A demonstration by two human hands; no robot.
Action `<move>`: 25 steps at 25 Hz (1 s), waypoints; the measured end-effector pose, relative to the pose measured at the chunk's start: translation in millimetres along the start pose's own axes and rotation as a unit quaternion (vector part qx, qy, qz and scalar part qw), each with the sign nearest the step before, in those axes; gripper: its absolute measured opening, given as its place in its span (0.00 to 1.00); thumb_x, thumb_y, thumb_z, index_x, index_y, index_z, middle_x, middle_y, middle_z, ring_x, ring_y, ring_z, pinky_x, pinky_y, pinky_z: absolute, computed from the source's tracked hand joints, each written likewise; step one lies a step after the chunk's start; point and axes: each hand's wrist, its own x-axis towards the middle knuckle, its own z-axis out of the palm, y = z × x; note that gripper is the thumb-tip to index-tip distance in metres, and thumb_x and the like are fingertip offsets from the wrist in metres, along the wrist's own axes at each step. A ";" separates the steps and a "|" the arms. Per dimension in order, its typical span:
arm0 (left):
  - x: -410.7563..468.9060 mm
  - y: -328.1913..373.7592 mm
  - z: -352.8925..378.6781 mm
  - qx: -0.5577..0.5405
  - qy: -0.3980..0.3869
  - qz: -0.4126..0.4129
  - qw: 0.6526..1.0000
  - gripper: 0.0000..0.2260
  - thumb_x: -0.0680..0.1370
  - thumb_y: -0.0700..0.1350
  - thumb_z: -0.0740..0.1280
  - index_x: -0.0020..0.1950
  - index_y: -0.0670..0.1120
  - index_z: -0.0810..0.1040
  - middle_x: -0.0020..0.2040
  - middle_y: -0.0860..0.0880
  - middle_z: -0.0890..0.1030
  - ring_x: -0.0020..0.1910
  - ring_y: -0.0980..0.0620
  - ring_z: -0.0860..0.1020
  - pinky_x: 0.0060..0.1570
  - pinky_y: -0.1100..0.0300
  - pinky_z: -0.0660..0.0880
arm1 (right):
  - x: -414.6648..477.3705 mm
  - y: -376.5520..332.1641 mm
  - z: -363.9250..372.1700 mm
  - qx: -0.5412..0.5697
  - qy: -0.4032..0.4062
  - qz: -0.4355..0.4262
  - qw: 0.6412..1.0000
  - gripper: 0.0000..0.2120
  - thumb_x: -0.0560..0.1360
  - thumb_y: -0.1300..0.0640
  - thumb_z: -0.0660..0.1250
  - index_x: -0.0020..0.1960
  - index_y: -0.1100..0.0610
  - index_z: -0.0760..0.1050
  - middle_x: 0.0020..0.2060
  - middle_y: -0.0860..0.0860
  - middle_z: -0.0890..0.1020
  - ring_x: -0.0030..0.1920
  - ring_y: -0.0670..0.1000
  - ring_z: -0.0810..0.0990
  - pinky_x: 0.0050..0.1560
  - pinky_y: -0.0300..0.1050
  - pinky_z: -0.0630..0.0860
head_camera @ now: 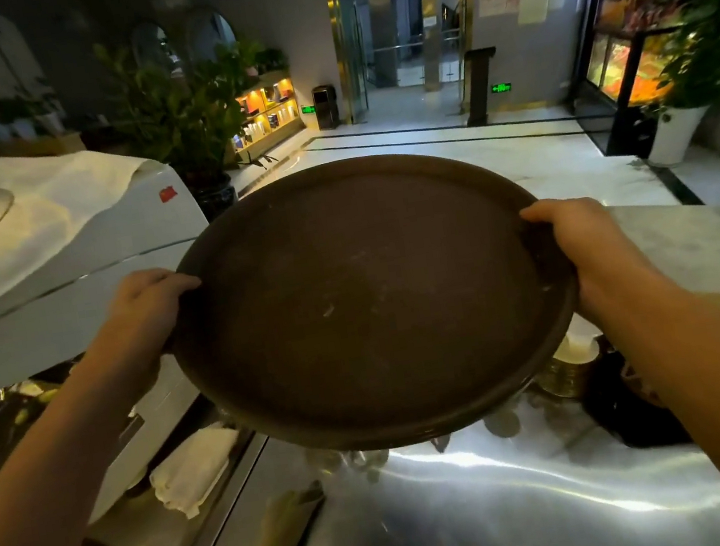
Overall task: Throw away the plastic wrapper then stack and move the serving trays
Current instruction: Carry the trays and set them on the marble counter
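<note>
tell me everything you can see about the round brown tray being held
The serving tray is large, round and dark brown, with a low raised rim and a matte, scuffed surface flecked with pale marks; it looks like plastic or fibreglass. Nothing lies on it. It is held in the air above the steel counter, tilted a little toward the camera. The left hand grips its left rim and the right hand its right rim, thumbs over the top. A second edge below the near rim suggests another tray underneath, though that is unclear.
</note>
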 end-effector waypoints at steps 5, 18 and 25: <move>84.7 7.9 19.0 0.023 -0.035 -0.010 0.999 0.12 0.79 0.46 0.63 0.58 0.43 0.78 0.55 0.42 0.80 0.55 0.42 0.78 0.49 0.50 0.73 | 53.5 -14.8 29.4 -0.015 0.023 0.009 1.000 0.16 0.76 0.59 0.62 0.63 0.57 0.72 0.48 0.57 0.82 0.42 0.55 0.82 0.18 0.39 0.74; 353.5 27.0 93.2 0.113 -0.154 0.011 0.982 0.07 0.80 0.41 0.62 0.44 0.39 0.73 0.34 0.42 0.73 0.29 0.49 0.71 0.27 0.57 0.67 | 232.9 -36.8 171.2 -0.135 0.096 0.050 0.985 0.19 0.78 0.67 0.60 0.68 0.59 0.64 0.52 0.60 0.74 0.40 0.56 0.78 0.39 0.51 0.78; 459.4 -8.2 158.1 0.148 -0.152 0.036 0.977 0.04 0.78 0.38 0.59 0.49 0.36 0.70 0.40 0.38 0.72 0.33 0.43 0.72 0.30 0.54 0.68 | 342.2 -7.8 222.1 -0.223 0.124 0.059 0.965 0.10 0.77 0.66 0.63 0.57 0.60 0.68 0.50 0.58 0.74 0.48 0.56 0.75 0.49 0.50 0.77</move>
